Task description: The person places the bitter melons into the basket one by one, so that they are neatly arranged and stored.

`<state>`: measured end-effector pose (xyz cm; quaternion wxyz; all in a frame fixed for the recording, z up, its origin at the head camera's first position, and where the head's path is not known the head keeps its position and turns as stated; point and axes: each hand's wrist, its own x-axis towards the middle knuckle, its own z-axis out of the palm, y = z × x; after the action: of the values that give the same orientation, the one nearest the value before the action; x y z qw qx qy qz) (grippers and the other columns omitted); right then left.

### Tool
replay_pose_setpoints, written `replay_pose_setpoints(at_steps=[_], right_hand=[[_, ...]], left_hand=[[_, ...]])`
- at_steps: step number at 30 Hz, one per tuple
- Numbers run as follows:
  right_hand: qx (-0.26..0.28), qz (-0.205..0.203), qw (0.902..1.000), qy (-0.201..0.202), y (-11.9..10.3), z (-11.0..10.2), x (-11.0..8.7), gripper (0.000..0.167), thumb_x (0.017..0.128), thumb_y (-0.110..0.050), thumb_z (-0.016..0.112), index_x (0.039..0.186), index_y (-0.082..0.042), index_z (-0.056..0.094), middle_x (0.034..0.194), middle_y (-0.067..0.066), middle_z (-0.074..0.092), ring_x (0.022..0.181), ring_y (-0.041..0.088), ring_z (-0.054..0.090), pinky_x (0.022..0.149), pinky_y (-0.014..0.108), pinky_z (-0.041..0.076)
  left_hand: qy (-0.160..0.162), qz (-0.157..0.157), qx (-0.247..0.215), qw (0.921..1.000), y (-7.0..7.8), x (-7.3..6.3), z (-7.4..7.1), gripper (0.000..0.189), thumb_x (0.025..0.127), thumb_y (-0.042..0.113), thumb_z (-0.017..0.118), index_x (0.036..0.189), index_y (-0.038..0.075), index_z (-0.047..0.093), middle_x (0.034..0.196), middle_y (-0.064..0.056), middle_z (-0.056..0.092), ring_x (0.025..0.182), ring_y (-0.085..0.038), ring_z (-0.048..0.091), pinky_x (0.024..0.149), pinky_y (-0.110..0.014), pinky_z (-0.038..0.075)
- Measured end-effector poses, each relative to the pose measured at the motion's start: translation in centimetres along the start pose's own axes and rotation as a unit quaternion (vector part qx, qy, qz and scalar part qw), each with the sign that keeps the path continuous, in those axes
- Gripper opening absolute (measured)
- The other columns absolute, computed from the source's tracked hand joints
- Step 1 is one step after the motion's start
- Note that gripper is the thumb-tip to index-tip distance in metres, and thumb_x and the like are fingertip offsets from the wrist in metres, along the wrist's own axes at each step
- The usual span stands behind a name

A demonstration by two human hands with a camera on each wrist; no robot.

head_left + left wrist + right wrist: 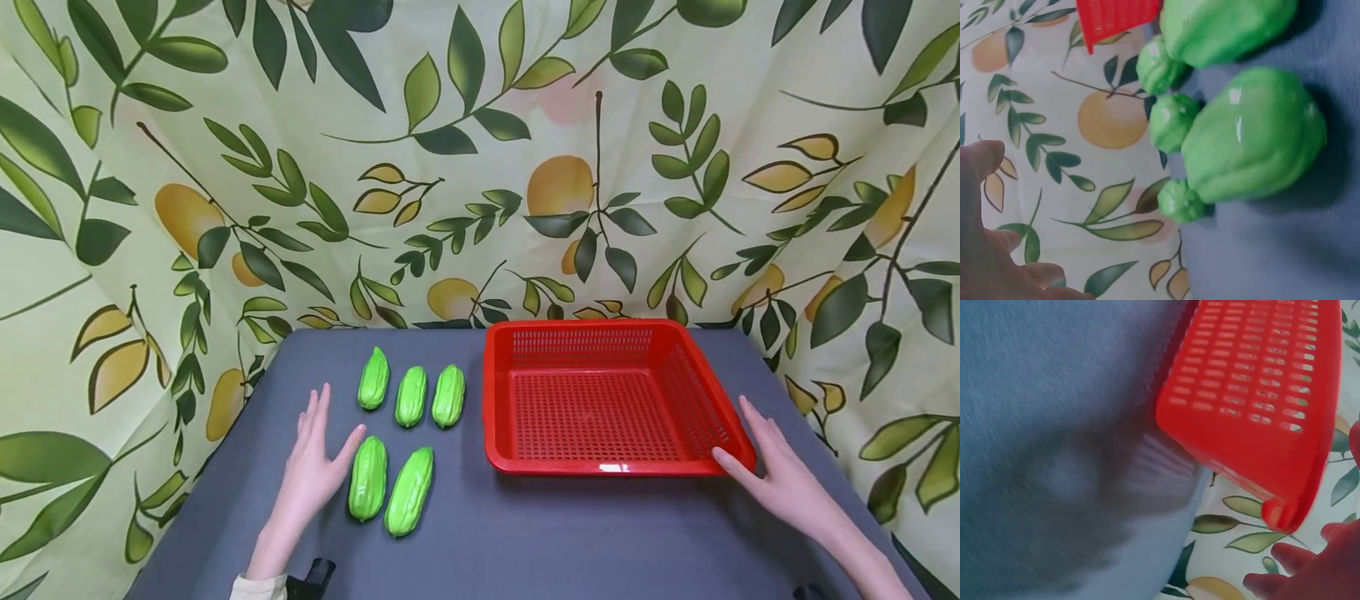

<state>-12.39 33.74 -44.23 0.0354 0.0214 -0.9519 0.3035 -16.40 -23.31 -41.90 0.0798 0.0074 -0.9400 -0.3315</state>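
My left hand hovers with its fingers spread and holds nothing; its thumb tip is beside a green ribbed gourd. Another glossy gourd lies just right of that one, and three smaller-looking ones, such as the middle gourd, form a row behind. In the left wrist view the front gourd looms large, apart from the fingers. At the right, my right hand has its fingers extended, thumb tip right at the front right corner of a red plastic basket. No gourd lies inside the basket.
A dark grey-blue table carries everything. Behind it and along both sides hangs a pale cloth printed with leaves and fruit. The basket has slotted walls and stands near the table's back right edge.
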Motion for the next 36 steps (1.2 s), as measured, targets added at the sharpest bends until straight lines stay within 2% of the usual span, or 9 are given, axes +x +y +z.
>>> replay_pose_setpoints(at_steps=[6, 9, 12, 16, 19, 25, 28, 32, 36], right_hand=[[0.037, 0.027, 0.9989, -0.003, 0.9, 1.1, -1.1, 0.089, 0.095, -0.035, 0.054, 0.151, -0.009, -0.011, 0.153, 0.034, 0.005, 0.139, 0.053, 0.006, 0.092, 0.075, 0.023], [0.053, 0.044, 0.9976, -0.005, 1.2, 1.6, -1.4, 0.087, 0.097, -0.035, 0.051, 0.151, -0.010, -0.013, 0.153, 0.033, 0.009, 0.144, 0.040, 0.001, 0.104, 0.069, 0.018], [0.079, 0.061, 0.9948, -0.016, 1.5, 2.1, -1.7, 0.085, 0.098, -0.034, 0.048, 0.150, -0.013, -0.016, 0.153, 0.033, 0.007, 0.145, 0.030, 0.002, 0.117, 0.027, 0.014], [0.129, 0.072, 0.9888, -0.019, 1.5, 2.6, -1.7, 0.085, 0.099, -0.030, 0.048, 0.149, -0.010, -0.018, 0.151, 0.037, 0.006, 0.128, -0.021, 0.015, 0.084, -0.009, 0.018], [0.163, 0.065, 0.9845, -0.005, 1.3, 3.0, -1.6, 0.086, 0.098, -0.025, 0.050, 0.149, -0.005, -0.017, 0.148, 0.041, 0.008, 0.092, -0.038, 0.020, 0.076, -0.008, 0.024], [0.196, 0.068, 0.9780, 0.019, 1.1, 3.7, -1.3, 0.084, 0.098, -0.023, 0.050, 0.151, -0.008, -0.015, 0.148, 0.037, 0.009, 0.093, -0.034, 0.025, 0.074, -0.005, 0.028], [0.218, 0.072, 0.9730, 0.026, 1.2, 4.1, -1.1, 0.082, 0.099, -0.022, 0.049, 0.152, -0.014, -0.013, 0.154, 0.021, 0.009, 0.093, -0.033, 0.029, 0.074, -0.004, 0.030], [0.292, 0.069, 0.9533, 0.032, 1.6, 4.6, -1.2, 0.079, 0.099, -0.017, 0.047, 0.152, -0.021, -0.011, 0.148, -0.011, 0.017, 0.098, -0.029, 0.036, 0.077, -0.003, 0.033], [0.407, 0.044, 0.9115, 0.035, 1.7, 5.2, -1.2, 0.080, 0.098, -0.008, 0.047, 0.152, -0.024, -0.009, 0.143, -0.012, 0.022, 0.104, -0.023, 0.043, 0.080, -0.002, 0.038]], left_hand=[[-0.006, -0.023, -0.054, 0.9983, -0.3, -1.6, 0.4, 0.083, 0.094, 0.040, 0.055, 0.154, 0.022, 0.000, 0.160, -0.015, 0.003, 0.144, -0.044, 0.012, 0.106, -0.069, 0.020], [-0.011, -0.037, -0.066, 0.9970, -0.5, -2.1, 0.4, 0.082, 0.095, 0.039, 0.054, 0.154, 0.020, 0.000, 0.160, -0.015, 0.004, 0.144, -0.042, 0.012, 0.109, -0.066, 0.019], [-0.017, -0.054, -0.076, 0.9955, -0.7, -2.5, 0.4, 0.082, 0.096, 0.039, 0.053, 0.154, 0.018, 0.000, 0.160, -0.015, 0.004, 0.145, -0.041, 0.011, 0.111, -0.064, 0.018], [-0.025, -0.083, -0.091, 0.9921, -1.1, -2.9, 0.6, 0.081, 0.096, 0.040, 0.052, 0.154, 0.019, -0.001, 0.160, -0.015, 0.004, 0.145, -0.040, 0.010, 0.112, -0.062, 0.016], [-0.029, -0.108, -0.099, 0.9887, -1.3, -3.1, 0.8, 0.080, 0.096, 0.041, 0.051, 0.153, 0.022, -0.002, 0.160, -0.014, 0.004, 0.145, -0.040, 0.009, 0.113, -0.062, 0.014], [-0.018, -0.118, -0.114, 0.9862, -1.6, -3.4, 1.4, 0.078, 0.096, 0.035, 0.052, 0.154, 0.015, 0.004, 0.158, -0.020, 0.011, 0.143, -0.043, 0.013, 0.113, -0.061, 0.017], [-0.012, -0.127, -0.132, 0.9829, -1.7, -3.5, 1.8, 0.075, 0.097, 0.029, 0.053, 0.153, 0.009, 0.008, 0.157, -0.022, 0.013, 0.143, -0.044, 0.015, 0.113, -0.059, 0.019], [-0.013, -0.147, -0.158, 0.9763, -2.1, -3.5, 2.8, 0.072, 0.097, 0.025, 0.052, 0.152, 0.004, 0.011, 0.156, -0.025, 0.014, 0.140, -0.049, 0.018, 0.111, -0.060, 0.023], [-0.012, -0.149, -0.171, 0.9739, -2.5, -3.8, 3.7, 0.070, 0.097, 0.024, 0.053, 0.151, 0.001, 0.015, 0.153, -0.029, 0.018, 0.136, -0.053, 0.022, 0.107, -0.062, 0.028]])
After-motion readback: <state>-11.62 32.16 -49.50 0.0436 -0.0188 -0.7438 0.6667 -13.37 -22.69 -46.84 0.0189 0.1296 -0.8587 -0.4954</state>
